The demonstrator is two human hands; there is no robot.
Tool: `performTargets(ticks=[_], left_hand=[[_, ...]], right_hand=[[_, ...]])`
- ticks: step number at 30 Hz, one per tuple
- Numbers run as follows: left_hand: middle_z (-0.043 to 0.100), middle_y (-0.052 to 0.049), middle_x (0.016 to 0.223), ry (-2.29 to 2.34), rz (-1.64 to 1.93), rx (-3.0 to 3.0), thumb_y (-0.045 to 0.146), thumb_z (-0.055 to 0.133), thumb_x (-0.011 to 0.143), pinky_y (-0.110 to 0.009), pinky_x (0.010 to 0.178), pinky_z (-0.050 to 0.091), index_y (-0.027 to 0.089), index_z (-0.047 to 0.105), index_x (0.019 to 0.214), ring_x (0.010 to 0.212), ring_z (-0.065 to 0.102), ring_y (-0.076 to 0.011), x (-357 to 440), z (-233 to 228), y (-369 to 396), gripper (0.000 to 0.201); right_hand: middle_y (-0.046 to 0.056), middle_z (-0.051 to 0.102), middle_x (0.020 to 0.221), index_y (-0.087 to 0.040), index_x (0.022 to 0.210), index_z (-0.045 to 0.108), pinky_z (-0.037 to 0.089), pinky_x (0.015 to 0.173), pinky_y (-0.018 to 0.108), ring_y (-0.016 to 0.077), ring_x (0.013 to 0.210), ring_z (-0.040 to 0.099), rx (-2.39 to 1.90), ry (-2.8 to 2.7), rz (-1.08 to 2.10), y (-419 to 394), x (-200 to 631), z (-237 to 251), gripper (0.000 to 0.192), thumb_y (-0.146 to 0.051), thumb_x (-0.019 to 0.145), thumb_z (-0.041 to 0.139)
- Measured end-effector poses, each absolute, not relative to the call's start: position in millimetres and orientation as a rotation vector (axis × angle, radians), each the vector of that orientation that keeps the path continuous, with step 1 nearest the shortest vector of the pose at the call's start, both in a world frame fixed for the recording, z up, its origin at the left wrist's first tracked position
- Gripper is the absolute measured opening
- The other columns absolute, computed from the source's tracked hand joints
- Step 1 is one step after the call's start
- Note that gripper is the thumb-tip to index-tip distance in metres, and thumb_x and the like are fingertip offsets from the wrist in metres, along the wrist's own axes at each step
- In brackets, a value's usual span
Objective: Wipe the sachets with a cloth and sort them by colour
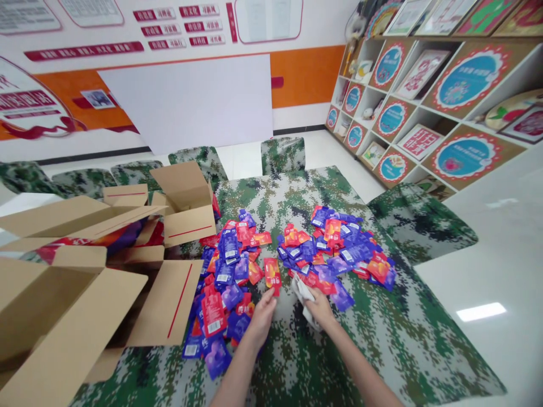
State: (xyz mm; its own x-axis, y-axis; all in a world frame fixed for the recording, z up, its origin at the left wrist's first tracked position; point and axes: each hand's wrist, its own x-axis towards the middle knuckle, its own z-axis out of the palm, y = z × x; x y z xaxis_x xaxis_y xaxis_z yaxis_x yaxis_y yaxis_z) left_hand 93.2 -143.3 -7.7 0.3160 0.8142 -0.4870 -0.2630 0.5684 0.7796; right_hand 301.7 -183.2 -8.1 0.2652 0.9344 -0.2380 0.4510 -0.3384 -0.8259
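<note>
1. Left hand [263, 310] reaches forward over the bench [382, 339], fingers pinched on the lower edge of a red sachet [272, 275]. The sachet lies in the gap between two heaps, its far end flat on the cloth.
2. Right hand [319, 305] sits just beside the left, fingers clenched around a crumpled white cloth [302, 293]. The cloth bunches out toward the left of the fist and hangs a little below it.
3. Left heap of sachets [224, 282]: purple and red packets, overlapping, running from mid-bench down toward the near edge, touching the cardboard flaps.
4. Right heap of sachets [339, 249]: the same mix of purple and red, spread wider and flatter, its near edge just beside the right hand.
5. Bench covering is a green camouflage fabric; the same fabric covers the chairs [283, 154] drawn up at the far side.
6. Open cardboard boxes [85, 305] crowd the left of the bench, flaps up; a smaller box [186, 203] stands behind them. Red and purple packets show inside one.
7. Wall shelving [424, 102] on the right holds framed pictures and round blue placards.
8. A white board [186, 102] leans against the far wall.
</note>
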Motion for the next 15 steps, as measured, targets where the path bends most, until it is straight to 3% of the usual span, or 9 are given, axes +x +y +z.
performTargets(ticks=[4, 8, 12, 15], left_hand=[[0.055, -0.012, 0.122, 0.993, 0.697, 0.547, 0.041, 0.072, 0.066, -0.039, 0.100, 0.034, 0.018, 0.060, 0.112, 0.114, 0.051, -0.0265, 81, -5, -162, 0.053], [0.049, -0.011, 0.127, 1.095, 0.431, 1.020, 0.044, 0.058, 0.075, -0.041, 0.098, 0.036, 0.020, 0.053, 0.120, 0.115, 0.048, -0.0268, 64, 12, -163, 0.052], [0.021, -0.008, 0.146, 1.245, 0.054, 1.864, 0.029, 0.061, 0.067, -0.042, 0.108, 0.018, 0.021, 0.049, 0.124, 0.134, 0.017, -0.0304, 54, 34, -160, 0.059], [0.004, -0.006, 0.151, 1.176, -0.063, 2.216, 0.023, 0.055, 0.069, -0.042, 0.110, 0.010, 0.018, 0.028, 0.138, 0.137, -0.002, -0.0259, 59, 36, -159, 0.074]], right_hand=[[0.006, 0.065, 0.096, -0.018, 0.115, 0.061, 0.044, 0.083, 0.034, 0.0222, 0.088, 0.057, -1.881, -1.251, 0.987, -184, 296, -2, 0.051, -0.019, 0.067, 0.046], [0.006, 0.064, 0.097, -0.019, 0.116, 0.061, 0.044, 0.083, 0.035, 0.0224, 0.088, 0.057, -1.891, -1.274, 0.983, -182, 291, 0, 0.051, -0.018, 0.068, 0.047], [0.005, 0.062, 0.094, -0.020, 0.121, 0.057, 0.043, 0.082, 0.033, 0.0213, 0.087, 0.055, -1.864, -1.370, 0.948, -171, 288, 2, 0.053, -0.017, 0.069, 0.046], [0.005, 0.058, 0.089, -0.022, 0.125, 0.053, 0.042, 0.080, 0.031, 0.0195, 0.085, 0.052, -1.911, -1.484, 0.873, -154, 279, 11, 0.055, -0.015, 0.071, 0.044]])
